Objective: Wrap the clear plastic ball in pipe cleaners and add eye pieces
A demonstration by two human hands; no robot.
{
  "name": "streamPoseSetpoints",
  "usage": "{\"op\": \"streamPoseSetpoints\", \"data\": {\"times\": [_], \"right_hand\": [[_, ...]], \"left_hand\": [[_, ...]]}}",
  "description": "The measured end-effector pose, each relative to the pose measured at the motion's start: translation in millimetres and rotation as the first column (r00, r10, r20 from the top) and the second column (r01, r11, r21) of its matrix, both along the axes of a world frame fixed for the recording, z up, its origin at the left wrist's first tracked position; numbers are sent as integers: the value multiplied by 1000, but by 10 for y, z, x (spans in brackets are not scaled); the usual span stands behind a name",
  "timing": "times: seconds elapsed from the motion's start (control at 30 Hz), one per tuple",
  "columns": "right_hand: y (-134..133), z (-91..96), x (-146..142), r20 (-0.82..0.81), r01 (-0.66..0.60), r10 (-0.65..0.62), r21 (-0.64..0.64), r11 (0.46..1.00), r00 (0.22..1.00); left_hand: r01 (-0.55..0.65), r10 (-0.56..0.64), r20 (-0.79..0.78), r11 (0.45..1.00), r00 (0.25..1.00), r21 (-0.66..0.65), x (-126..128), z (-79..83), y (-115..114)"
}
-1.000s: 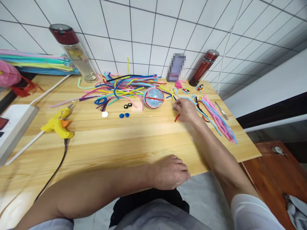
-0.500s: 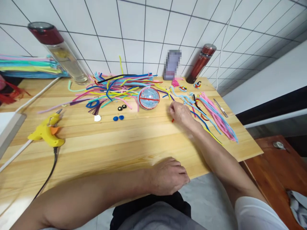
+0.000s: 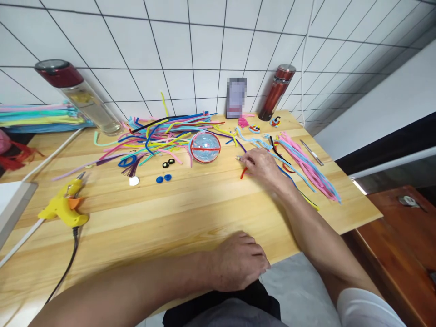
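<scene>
My right hand [image 3: 261, 164] is closed near the middle of the wooden table, its fingers pinched together. A small pale tip pokes out at the fingertips, too small to name. A short red pipe cleaner [image 3: 243, 173] lies just below those fingers, with light blue pipe cleaners [image 3: 252, 141] beyond them. Left of this hand sits a clear round ball [image 3: 205, 152] with red pipe cleaner around its rim and across its middle. My left hand [image 3: 240, 262] rests at the table's front edge, its fingers curled in and nothing visible in them.
A heap of colored pipe cleaners [image 3: 170, 131] lies behind the ball. Blue discs [image 3: 164, 179] and black rings [image 3: 168, 163] are in front. A yellow glue gun [image 3: 64, 206] with its cord lies left. A glass bottle [image 3: 90, 104], a phone [image 3: 236, 97] and a red flask [image 3: 277, 93] stand along the wall.
My right hand has shifted slightly and turned; a small pale tip now shows at its fingers and more of the red piece is uncovered. The left hand stays put. The view has tilted a little.
</scene>
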State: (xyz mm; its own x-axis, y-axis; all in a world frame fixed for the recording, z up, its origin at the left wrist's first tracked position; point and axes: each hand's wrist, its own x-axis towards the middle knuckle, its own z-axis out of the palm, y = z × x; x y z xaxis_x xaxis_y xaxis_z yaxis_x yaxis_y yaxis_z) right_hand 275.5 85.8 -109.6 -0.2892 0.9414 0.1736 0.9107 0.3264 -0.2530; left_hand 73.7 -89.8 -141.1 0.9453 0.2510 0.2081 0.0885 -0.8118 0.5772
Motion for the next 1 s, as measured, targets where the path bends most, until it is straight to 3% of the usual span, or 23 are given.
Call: {"op": "streamPoseSetpoints", "data": {"times": [0.13,0.27,0.5,0.63,0.83,1.0], "right_hand": [[39,-43,12,51,-84,84,-18,996,995],[20,-38,110,86,23,-24,16,1000,996],[40,-14,95,197,180,-166,-56,982,966],[15,38,79,138,283,-281,7,959,950],[-38,65,23,137,182,-171,-66,981,976],[5,48,67,122,304,-306,28,952,944]], "left_hand": [[7,-7,0,1000,1000,-25,-3,-4,-2],[9,-9,2,1000,1000,-30,-4,-25,-9],[1,-1,25,1000,1000,-2,-10,-60,-21],[1,-1,34,1000,999,-1,-9,-72,-23],[-3,4,46,1000,999,-18,-13,-56,-24],[-16,19,47,999,999,-48,-17,-45,-25]]}}
